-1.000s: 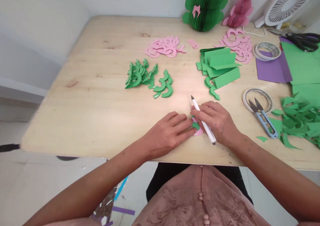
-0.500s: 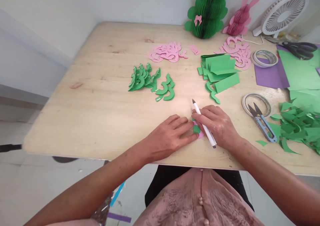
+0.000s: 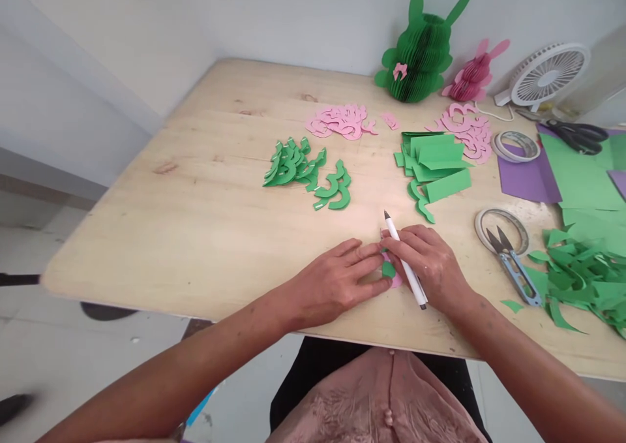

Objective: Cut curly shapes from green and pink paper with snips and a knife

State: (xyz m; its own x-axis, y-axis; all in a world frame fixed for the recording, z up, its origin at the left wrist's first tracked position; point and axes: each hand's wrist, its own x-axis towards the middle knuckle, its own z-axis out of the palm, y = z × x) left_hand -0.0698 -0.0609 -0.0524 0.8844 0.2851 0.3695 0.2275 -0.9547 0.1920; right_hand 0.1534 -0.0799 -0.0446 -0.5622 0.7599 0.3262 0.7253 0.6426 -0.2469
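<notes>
My left hand [image 3: 337,278] lies flat on the table with its fingers stretched out, the tips pressing on small paper pieces. A green paper piece [image 3: 388,269] shows between its fingers, over a pink paper piece [image 3: 396,280]; both are mostly covered by my hands. My right hand [image 3: 430,263] is closed around a white pen [image 3: 407,263], whose dark tip points up and away from me. The right fingertips meet the same papers, beside the left fingers. A small thin bit shows at the right fingertips, too small to name.
Green scalloped cutouts [image 3: 293,162], pink cutouts [image 3: 340,122] and folded green strips [image 3: 443,169] lie beyond my hands. Blue thread snips [image 3: 518,273] rest on a tape roll [image 3: 482,224], near green scraps [image 3: 587,273]. Behind stand a green paper rabbit [image 3: 423,51], a pink one [image 3: 472,77] and a fan [image 3: 548,77].
The view has tilted up, so the table's things sit lower and the green rabbit's ears show. Both hands keep nearly the same pose on the papers, with the pen still in my right.
</notes>
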